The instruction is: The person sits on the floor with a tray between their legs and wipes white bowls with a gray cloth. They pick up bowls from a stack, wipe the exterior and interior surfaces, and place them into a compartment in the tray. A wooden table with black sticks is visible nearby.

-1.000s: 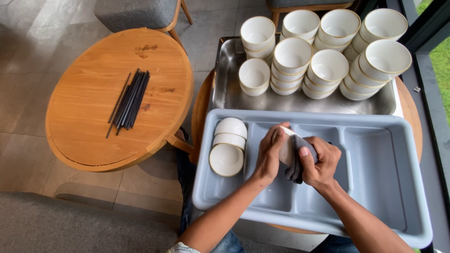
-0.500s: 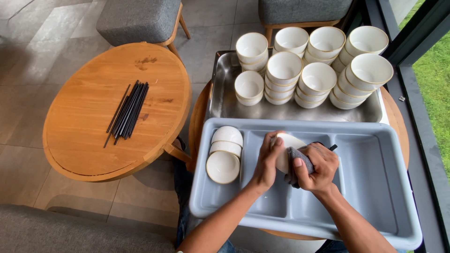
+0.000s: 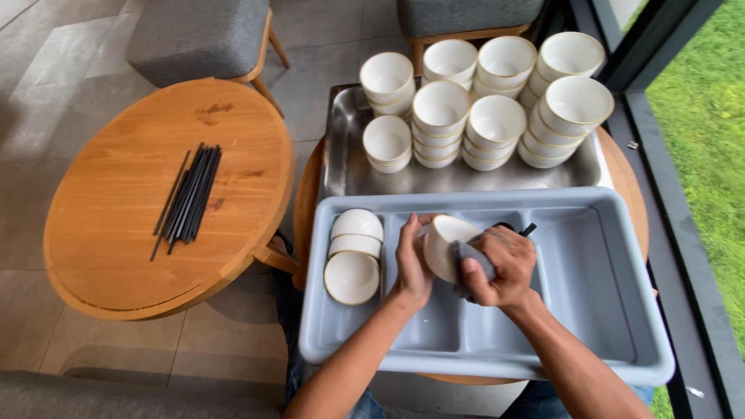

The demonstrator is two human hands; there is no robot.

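Observation:
My left hand [image 3: 411,260] grips a white bowl [image 3: 445,242], tilted on its side over the grey plastic bin [image 3: 613,295]. My right hand [image 3: 500,268] presses a grey cloth [image 3: 468,260] into the bowl's opening. Three white bowls [image 3: 354,256] lie on edge in the bin's left compartment. Stacks of white bowls [image 3: 481,93] stand on a steel tray [image 3: 349,171] behind the bin.
A round wooden table [image 3: 116,217] to the left carries a bundle of black chopsticks [image 3: 188,198]. Grey upholstered chairs [image 3: 198,35] stand at the back. A dark window frame [image 3: 667,194] and grass run along the right. The floor is grey tile.
The view has shifted down and closer. The bowl has turned in my hands while the cloth rubs it; its rim now shows more clearly.

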